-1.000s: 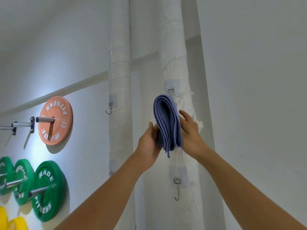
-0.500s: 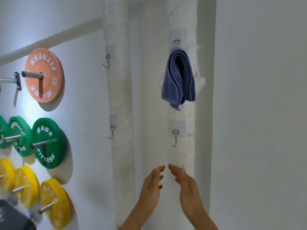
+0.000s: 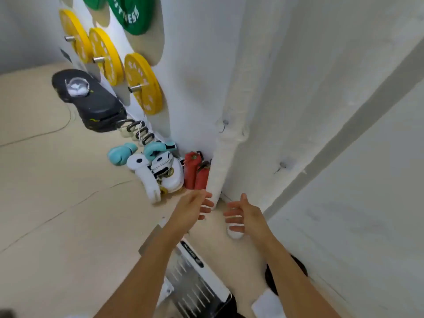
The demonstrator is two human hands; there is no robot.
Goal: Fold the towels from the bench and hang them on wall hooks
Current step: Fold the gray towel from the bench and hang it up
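Bare and holding nothing, the left hand [image 3: 195, 206] and the right hand [image 3: 244, 216] hang side by side, palms turned toward each other with a small gap between them. The fingers of both are spread and loose. No towel shows here, so I cannot tell where it is.

Two small wall hooks [image 3: 223, 125] sit above the hands on the white wrapped pipes [image 3: 231, 143], one higher and to the left, the other [image 3: 281, 166] above the right hand.

Just past the left hand's fingertips stand two red bottles [image 3: 195, 173], with white skates [image 3: 160, 173] and teal boxing gloves [image 3: 128, 152] further left on the tan floor [image 3: 57, 203]. Far up and left of the hands, yellow weight plates [image 3: 142, 83] and a green plate [image 3: 130, 14] hang on the wall. A black machine base [image 3: 89, 99] lies below them.
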